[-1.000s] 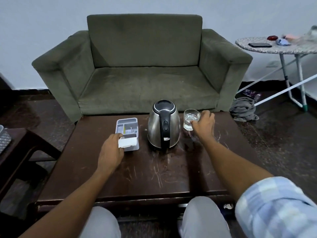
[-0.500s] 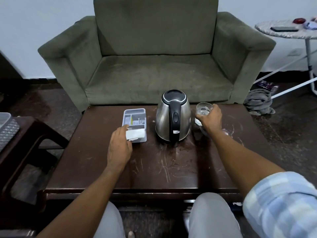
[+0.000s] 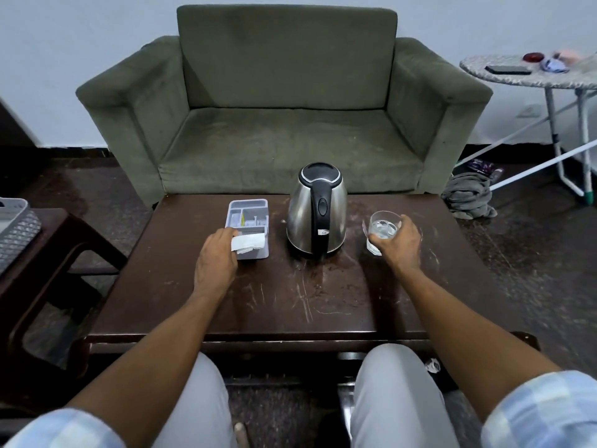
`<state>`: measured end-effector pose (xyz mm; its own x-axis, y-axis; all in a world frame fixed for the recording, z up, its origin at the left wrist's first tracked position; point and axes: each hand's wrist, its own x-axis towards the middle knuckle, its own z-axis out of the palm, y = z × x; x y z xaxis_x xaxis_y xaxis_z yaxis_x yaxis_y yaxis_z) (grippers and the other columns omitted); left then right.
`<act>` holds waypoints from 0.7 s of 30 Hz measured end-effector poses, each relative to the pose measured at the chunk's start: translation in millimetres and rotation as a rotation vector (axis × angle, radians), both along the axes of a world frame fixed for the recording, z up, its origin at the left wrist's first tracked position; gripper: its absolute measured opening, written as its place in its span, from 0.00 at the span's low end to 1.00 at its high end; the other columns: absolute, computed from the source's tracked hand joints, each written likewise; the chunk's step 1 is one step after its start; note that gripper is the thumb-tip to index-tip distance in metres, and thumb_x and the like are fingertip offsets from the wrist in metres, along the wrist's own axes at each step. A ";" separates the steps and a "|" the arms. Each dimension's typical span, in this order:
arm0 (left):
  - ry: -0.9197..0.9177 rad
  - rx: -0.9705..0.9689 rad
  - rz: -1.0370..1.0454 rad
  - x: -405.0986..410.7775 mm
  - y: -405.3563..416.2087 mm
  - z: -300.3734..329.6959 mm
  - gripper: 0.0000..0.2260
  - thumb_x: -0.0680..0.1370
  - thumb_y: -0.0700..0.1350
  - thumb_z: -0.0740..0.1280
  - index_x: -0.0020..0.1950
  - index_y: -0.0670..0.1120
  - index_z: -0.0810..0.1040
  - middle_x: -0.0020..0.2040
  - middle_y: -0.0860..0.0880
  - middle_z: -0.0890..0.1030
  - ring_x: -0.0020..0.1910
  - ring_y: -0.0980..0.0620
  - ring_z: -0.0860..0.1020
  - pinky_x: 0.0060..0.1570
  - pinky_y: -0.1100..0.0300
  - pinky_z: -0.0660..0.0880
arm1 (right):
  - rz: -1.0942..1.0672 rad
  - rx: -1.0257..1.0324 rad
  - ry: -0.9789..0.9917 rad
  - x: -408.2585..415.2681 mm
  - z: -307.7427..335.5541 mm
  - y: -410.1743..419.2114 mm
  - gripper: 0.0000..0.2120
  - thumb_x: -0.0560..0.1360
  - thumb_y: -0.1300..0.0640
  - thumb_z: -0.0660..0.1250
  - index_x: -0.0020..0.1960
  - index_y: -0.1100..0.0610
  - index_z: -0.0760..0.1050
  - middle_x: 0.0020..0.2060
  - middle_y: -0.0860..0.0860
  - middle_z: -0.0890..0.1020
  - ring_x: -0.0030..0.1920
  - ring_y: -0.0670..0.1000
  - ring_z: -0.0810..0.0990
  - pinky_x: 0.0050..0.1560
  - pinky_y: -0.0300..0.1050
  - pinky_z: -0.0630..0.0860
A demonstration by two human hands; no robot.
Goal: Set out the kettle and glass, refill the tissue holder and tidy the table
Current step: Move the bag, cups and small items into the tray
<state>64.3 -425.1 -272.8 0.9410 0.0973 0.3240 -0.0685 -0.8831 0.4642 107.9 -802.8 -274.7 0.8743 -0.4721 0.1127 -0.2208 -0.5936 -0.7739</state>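
A steel kettle [image 3: 316, 218] with a black lid and handle stands upright near the far middle of the dark wooden table [image 3: 290, 299]. To its left lies a grey compartment tray, the tissue holder [image 3: 248, 211], with a folded white tissue [image 3: 247, 243] in its near end. My left hand [image 3: 215, 260] rests at the tray's near left corner, fingertips on the tissue. Right of the kettle, my right hand [image 3: 399, 245] wraps around a clear glass [image 3: 381, 229] that holds some water and stands on the table.
A green two-seat sofa [image 3: 284, 124] stands right behind the table. A dark side table [image 3: 38, 260] with a grey basket is at the left. At the right stand an ironing board [image 3: 529, 76] with small items and a grey cloth heap [image 3: 468, 195] on the floor.
My right hand has carried the glass from close beside the kettle out to the right and nearer to me. My left hand stays at the tray on the tissue. The camera view shifted.
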 end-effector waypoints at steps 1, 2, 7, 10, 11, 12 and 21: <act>0.003 0.004 0.004 -0.2 0.3 0.2 0.16 0.74 0.31 0.65 0.60 0.42 0.79 0.54 0.42 0.81 0.53 0.39 0.78 0.50 0.44 0.76 | 0.002 0.009 -0.002 -0.9 -0.6 -0.4 0.42 0.67 0.45 0.81 0.73 0.62 0.69 0.66 0.62 0.78 0.68 0.62 0.75 0.64 0.51 0.73; 0.001 0.005 0.007 -0.8 0.6 0.1 0.17 0.74 0.31 0.65 0.60 0.43 0.79 0.54 0.42 0.81 0.53 0.39 0.78 0.49 0.44 0.76 | 0.005 0.016 -0.004 -1.2 -0.9 -0.3 0.41 0.66 0.45 0.81 0.72 0.61 0.70 0.66 0.61 0.78 0.68 0.62 0.76 0.62 0.49 0.72; -0.024 -0.018 0.046 1.1 -5.2 -1.2 0.16 0.73 0.30 0.64 0.59 0.42 0.79 0.53 0.42 0.82 0.52 0.40 0.78 0.47 0.45 0.76 | 0.017 0.001 0.021 3.0 1.2 -4.8 0.44 0.66 0.47 0.82 0.74 0.62 0.69 0.69 0.62 0.77 0.71 0.62 0.75 0.68 0.52 0.72; -0.016 -0.019 0.083 6.5 -7.8 -0.1 0.15 0.74 0.30 0.65 0.58 0.42 0.79 0.53 0.41 0.82 0.52 0.40 0.78 0.46 0.46 0.76 | 0.019 -0.001 -0.001 6.5 -1.1 -5.8 0.42 0.66 0.48 0.83 0.73 0.61 0.70 0.68 0.61 0.79 0.70 0.62 0.76 0.68 0.51 0.72; -0.018 -0.021 0.093 7.8 -7.2 0.4 0.14 0.74 0.30 0.65 0.58 0.42 0.79 0.53 0.41 0.82 0.52 0.40 0.79 0.46 0.46 0.75 | 0.021 0.010 0.000 7.2 -1.5 -6.0 0.44 0.65 0.47 0.84 0.74 0.61 0.70 0.69 0.61 0.78 0.71 0.61 0.75 0.70 0.51 0.71; -0.021 -0.024 0.099 8.2 -5.6 1.2 0.14 0.75 0.30 0.65 0.57 0.42 0.79 0.53 0.41 0.82 0.52 0.40 0.79 0.46 0.46 0.75 | 0.024 0.028 0.009 7.8 -1.9 -5.4 0.46 0.66 0.47 0.83 0.76 0.61 0.68 0.72 0.61 0.76 0.73 0.61 0.73 0.72 0.52 0.69; -0.057 0.015 0.109 1.8 -3.2 11.1 0.18 0.74 0.34 0.66 0.64 0.43 0.79 0.60 0.43 0.79 0.53 0.38 0.80 0.53 0.44 0.75 | -0.026 -0.130 -0.678 -18.6 34.2 66.2 0.26 0.76 0.54 0.69 0.73 0.56 0.69 0.66 0.53 0.76 0.65 0.55 0.76 0.67 0.53 0.69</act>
<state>66.1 -428.3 -261.7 0.9053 0.1926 0.3785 0.0025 -0.8936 0.4488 89.3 -736.6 -240.5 0.5793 -0.4372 0.6879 0.2719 -0.6919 -0.6688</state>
